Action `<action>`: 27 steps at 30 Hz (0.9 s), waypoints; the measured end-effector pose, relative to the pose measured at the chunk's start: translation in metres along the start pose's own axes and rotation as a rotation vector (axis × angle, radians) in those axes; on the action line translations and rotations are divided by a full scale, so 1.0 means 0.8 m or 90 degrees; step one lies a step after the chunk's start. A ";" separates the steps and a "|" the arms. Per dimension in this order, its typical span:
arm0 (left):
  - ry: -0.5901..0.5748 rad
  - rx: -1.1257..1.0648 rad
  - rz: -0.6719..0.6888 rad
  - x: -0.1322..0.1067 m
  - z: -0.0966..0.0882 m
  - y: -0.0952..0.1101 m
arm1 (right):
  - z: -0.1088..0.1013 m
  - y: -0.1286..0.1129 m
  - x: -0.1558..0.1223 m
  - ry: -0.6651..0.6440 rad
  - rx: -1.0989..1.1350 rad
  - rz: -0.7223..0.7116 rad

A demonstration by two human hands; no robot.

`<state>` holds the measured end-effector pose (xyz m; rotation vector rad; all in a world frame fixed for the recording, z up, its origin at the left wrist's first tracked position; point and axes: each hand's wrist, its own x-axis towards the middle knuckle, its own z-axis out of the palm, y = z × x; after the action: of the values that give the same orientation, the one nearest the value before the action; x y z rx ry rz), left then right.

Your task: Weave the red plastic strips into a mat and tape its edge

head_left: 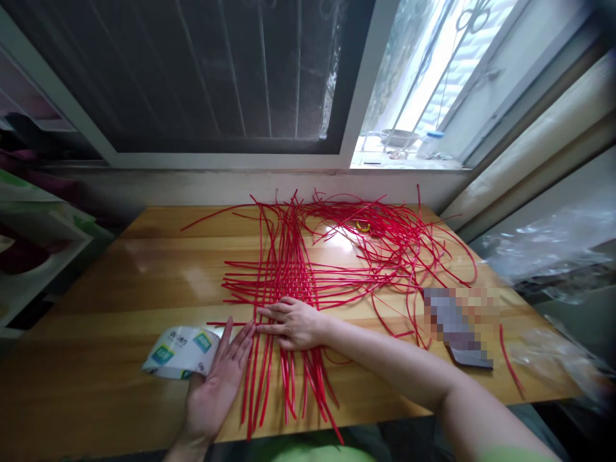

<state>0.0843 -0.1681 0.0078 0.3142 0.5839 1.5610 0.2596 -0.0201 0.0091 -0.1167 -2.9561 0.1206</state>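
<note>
Red strips cross in an over-and-under woven patch [294, 282] on the wooden table, their loose ends reaching out on all sides. My right hand [296, 324] lies flat over the patch's near edge, fingers stretched to the left and covering part of the weave. Beside it, my left hand [219, 391] is open with fingers extended, its fingertips touching the strips at the left edge near a single crosswise strip [226, 324]. A white curved piece with green-blue printed labels [180, 351] is against my left hand; the thumb is partly hidden there.
A tangled heap of loose red strips [399, 240] covers the table's back right, with a small yellow ring [362, 226] among them. A dark flat object [469, 350], partly pixelated, lies at the right. Clear plastic wrapping [553, 250] is beyond the right edge. A window frame [231, 160] rises behind.
</note>
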 end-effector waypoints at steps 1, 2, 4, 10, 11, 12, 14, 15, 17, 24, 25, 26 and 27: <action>0.000 0.006 0.002 0.000 0.000 0.000 | 0.000 0.000 0.000 -0.001 0.001 0.001; 0.001 0.012 0.004 0.000 0.000 0.000 | 0.000 0.001 0.001 -0.002 0.002 0.003; 0.008 0.026 0.006 0.000 0.001 -0.001 | 0.000 0.002 0.002 -0.001 0.007 0.004; 0.027 0.029 0.010 0.000 0.005 0.000 | -0.004 0.006 0.004 0.002 0.011 -0.001; 0.028 0.033 0.011 0.000 0.005 -0.001 | -0.004 0.006 0.004 0.001 0.011 -0.002; 0.028 0.038 0.013 -0.001 0.005 -0.001 | -0.004 0.006 0.004 -0.001 0.010 -0.003; 0.032 0.048 0.017 -0.001 0.006 -0.002 | -0.004 0.006 0.003 -0.003 0.009 -0.002; 0.035 0.052 0.020 -0.002 0.006 -0.004 | -0.005 0.006 0.003 -0.003 0.008 -0.001; 0.041 0.056 0.025 -0.003 0.008 -0.007 | -0.005 0.005 0.004 -0.001 0.005 0.000; 0.015 0.113 0.029 -0.006 0.020 -0.020 | -0.005 0.004 0.004 -0.003 -0.010 0.000; 0.009 0.124 0.028 -0.006 0.021 -0.020 | -0.004 0.004 0.004 -0.005 -0.011 0.001; 0.005 0.128 0.026 -0.005 0.021 -0.020 | -0.004 0.004 0.004 -0.007 -0.012 0.001; 0.003 0.128 0.023 -0.005 0.021 -0.020 | -0.004 0.004 0.005 -0.008 -0.012 0.002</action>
<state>0.1066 -0.1693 0.0136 0.4751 0.7439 1.5402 0.2568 -0.0166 0.0125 -0.1229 -2.9701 0.0936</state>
